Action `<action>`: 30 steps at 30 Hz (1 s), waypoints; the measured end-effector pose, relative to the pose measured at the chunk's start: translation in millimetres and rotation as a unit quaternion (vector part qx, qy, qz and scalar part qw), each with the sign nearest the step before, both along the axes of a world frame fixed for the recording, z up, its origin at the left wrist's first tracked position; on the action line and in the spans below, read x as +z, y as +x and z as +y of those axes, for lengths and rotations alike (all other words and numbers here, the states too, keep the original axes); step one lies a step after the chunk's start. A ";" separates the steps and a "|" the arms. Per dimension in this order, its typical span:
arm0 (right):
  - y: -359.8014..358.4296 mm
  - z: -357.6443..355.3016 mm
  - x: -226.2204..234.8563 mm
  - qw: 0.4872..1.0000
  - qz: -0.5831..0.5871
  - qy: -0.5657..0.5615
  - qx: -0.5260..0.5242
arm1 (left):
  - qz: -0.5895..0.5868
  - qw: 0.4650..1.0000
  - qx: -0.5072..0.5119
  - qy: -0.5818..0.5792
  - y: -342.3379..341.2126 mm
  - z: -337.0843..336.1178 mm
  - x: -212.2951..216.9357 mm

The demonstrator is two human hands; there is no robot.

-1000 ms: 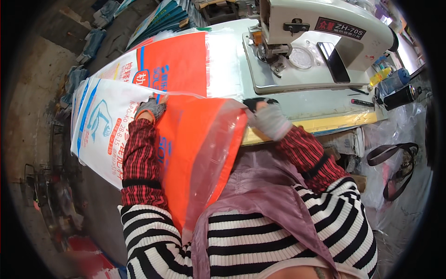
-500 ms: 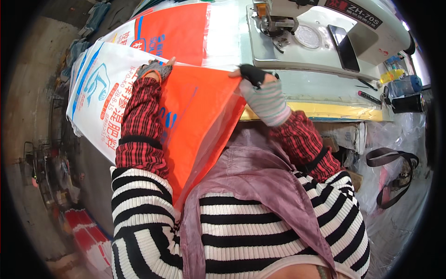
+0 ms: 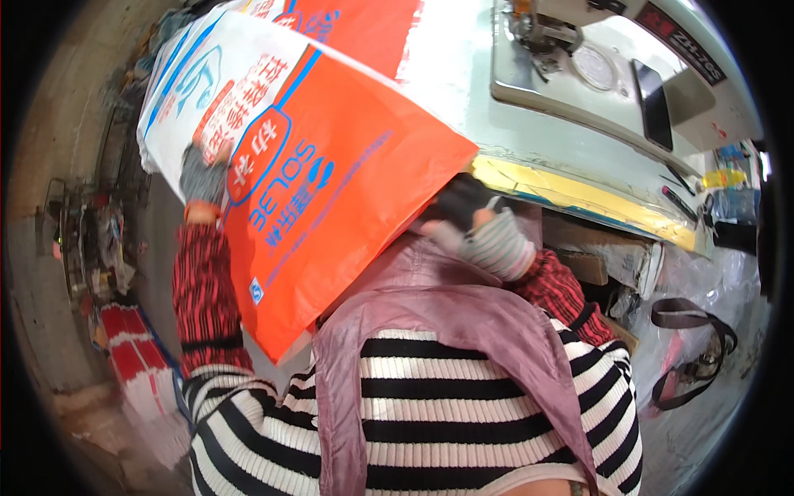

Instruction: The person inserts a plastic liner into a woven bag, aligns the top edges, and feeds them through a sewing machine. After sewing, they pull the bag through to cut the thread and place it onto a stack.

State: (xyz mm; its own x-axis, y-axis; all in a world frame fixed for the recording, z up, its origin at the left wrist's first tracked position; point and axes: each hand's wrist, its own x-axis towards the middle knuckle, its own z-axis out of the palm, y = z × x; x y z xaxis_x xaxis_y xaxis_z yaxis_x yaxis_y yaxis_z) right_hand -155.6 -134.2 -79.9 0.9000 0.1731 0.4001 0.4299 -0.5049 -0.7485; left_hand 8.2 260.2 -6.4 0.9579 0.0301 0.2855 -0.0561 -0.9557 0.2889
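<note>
A large printed sack (image 3: 356,140), orange and white with blue lettering, slopes from the table down toward my lap. My left hand (image 3: 204,174), in a grey fingerless glove, is at the sack's left edge with its fingertips over the white part, closed on that edge. Near the sack's right corner is my right hand (image 3: 475,231), in a black and pale striped glove. It is smeared by motion, and whether it grips the sack does not show. Under the sack's upper part lies another orange and white sack (image 3: 380,29).
A sewing machine (image 3: 529,95) stands on the table at the back right, with a dark phone (image 3: 653,103) on its base. Yellow tape (image 3: 579,194) lines the table's front edge. A marker (image 3: 678,201) and a yellow bottle (image 3: 721,178) lie further right. A black strap (image 3: 703,318) hangs at the right.
My left hand has moved from the top of the sack down to its left edge. The right hand has dropped nearer to me. The sack's orange face now lies flatter, showing more print.
</note>
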 end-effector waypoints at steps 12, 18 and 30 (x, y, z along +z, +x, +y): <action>97.0 78.1 -17.6 0.953 -0.131 -0.273 0.034 | 0.137 0.711 0.247 -0.645 -259.5 -40.1 -85.1; 94.7 20.4 -25.6 0.969 0.095 0.149 -0.173 | 0.152 0.833 0.193 -0.495 -246.5 -19.3 -130.3; 131.6 -0.6 43.3 0.874 0.280 0.363 -0.162 | 0.213 0.560 0.316 -0.736 -218.7 -28.7 -123.6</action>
